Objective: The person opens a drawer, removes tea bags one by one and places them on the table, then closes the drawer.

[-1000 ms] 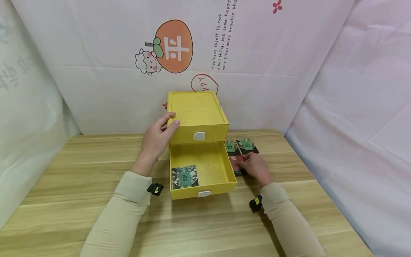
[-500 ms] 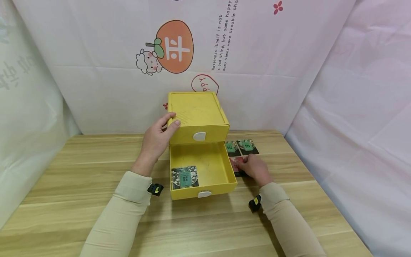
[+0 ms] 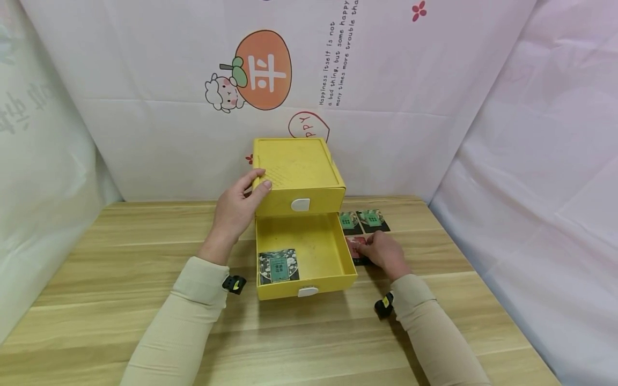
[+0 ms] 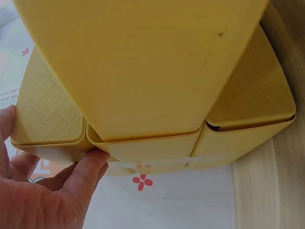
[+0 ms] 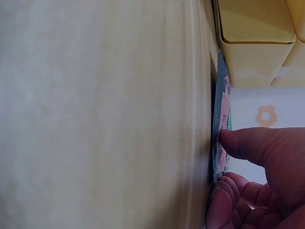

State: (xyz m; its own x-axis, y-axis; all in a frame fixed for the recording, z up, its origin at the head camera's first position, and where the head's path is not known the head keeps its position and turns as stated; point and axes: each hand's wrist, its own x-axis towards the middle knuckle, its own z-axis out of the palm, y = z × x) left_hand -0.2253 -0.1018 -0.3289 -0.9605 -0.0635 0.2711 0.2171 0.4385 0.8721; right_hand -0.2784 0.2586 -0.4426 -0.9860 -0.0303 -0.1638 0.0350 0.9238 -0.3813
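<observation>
A yellow two-drawer box stands toward the back of the wooden table, its lower drawer pulled out. My left hand grips the box's upper left front corner, thumb and fingers against it. Inside the drawer, at front left, lies a flat square packet with a dark floral print and a green label. Right of the box my right hand pinches the near edge of a flat red packet. The right wrist view shows the thumb on the red packet's face and fingers at its edge.
Two green-labelled packets lie flat behind the red one, the left one partly hidden by the drawer box. White handles mark both drawer fronts. A printed white cloth hangs behind the table and at both sides.
The right hand has shifted very slightly at the red packet's edge. The left hand and the drawer box have stayed put.
</observation>
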